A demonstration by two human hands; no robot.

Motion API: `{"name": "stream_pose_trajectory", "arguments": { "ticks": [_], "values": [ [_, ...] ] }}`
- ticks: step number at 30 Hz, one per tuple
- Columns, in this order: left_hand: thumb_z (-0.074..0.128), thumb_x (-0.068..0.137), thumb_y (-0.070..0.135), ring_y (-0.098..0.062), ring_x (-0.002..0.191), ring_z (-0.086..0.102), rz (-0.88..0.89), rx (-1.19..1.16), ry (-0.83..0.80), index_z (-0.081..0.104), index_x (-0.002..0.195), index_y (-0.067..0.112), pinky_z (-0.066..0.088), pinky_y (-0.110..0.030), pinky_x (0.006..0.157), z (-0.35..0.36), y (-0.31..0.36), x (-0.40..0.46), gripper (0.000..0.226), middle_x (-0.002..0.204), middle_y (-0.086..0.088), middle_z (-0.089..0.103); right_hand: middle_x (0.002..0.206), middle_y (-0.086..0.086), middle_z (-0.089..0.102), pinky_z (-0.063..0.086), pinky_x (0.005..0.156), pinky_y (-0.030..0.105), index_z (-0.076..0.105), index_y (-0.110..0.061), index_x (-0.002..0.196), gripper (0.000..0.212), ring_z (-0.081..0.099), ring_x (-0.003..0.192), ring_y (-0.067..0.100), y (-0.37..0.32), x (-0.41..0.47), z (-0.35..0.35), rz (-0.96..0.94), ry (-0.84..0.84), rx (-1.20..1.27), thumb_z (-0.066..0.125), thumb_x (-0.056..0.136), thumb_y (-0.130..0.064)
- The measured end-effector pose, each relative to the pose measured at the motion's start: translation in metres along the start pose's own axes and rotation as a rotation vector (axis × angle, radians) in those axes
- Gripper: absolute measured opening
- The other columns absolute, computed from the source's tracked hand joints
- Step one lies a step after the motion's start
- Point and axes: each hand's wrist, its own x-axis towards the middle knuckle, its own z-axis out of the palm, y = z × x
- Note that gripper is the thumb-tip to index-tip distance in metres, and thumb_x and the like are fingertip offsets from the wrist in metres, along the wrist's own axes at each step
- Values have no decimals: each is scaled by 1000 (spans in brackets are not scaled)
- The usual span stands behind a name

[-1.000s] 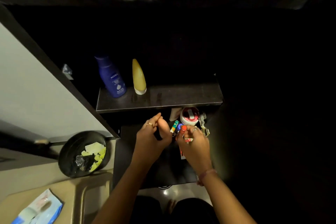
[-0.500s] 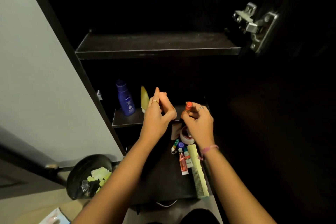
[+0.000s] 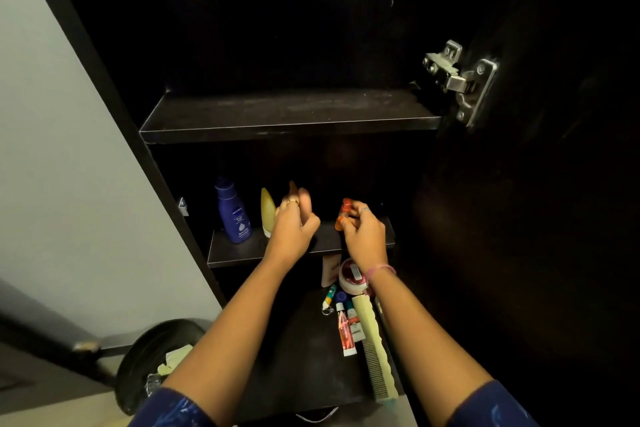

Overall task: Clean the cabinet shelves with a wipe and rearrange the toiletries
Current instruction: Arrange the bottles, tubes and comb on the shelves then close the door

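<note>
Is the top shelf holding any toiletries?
No, the top shelf is bare, while the blue Nivea bottle and the yellow bottle stand on the middle shelf below it.

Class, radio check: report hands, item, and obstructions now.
Right hand pinches small orange item over middle shelf. Left hand holds nothing visible. Blue bottle, yellow bottle stand left.

Single head-worn wide-angle view, aimed forward and down into the open dark cabinet (image 3: pixel 104 87), middle shelf (image 3: pixel 287 121) seen from just above, close range, both forearms entering from the bottom edge below that shelf, door hinge (image 3: pixel 460 80) to its right.
</note>
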Motion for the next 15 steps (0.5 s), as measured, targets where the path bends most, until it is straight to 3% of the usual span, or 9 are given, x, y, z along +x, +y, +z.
{"name": "stream_pose_trajectory", "arguments": {
  "ticks": [5, 8, 12, 15],
  "values": [
    [54, 86, 13, -13, 79, 47, -4, -23, 30, 45, 89, 14, 36, -26, 75, 6, -5, -1, 10, 87, 0, 44, 116, 10, 62, 41, 84, 9, 54, -10, 126, 34, 58, 102, 10, 2, 2, 9, -10, -9, -9, 52, 92, -6],
    [51, 88, 11, -16, 87, 50, 12, -39, 36, 52, 107, 8, 37, -24, 78, 9, -8, -3, 20, 91, -1, 48, 118, 10, 60, 40, 83, 7, 55, -8, 125, 33, 56, 101, 8, 2, 1, 12, -56, -13, -28, 54, 92, -6],
    [51, 89, 14, -16, 96, 54, -12, -66, 94, 47, 127, 7, 37, -20, 81, 13, -11, -8, 39, 107, -6, 53, 120, 8, 58, 41, 88, 12, 54, -9, 126, 34, 56, 105, 9, 5, -1, 15, -63, -8, -37, 55, 92, -10],
    [51, 91, 15, -16, 106, 55, -10, -97, 115, 41, 136, 6, 43, -24, 91, 16, -13, -10, 47, 118, -7, 53, 119, 9, 58, 38, 80, -2, 53, -7, 126, 35, 54, 101, 6, 9, -1, 16, -61, 6, -36, 56, 92, -9]
  ]
}}
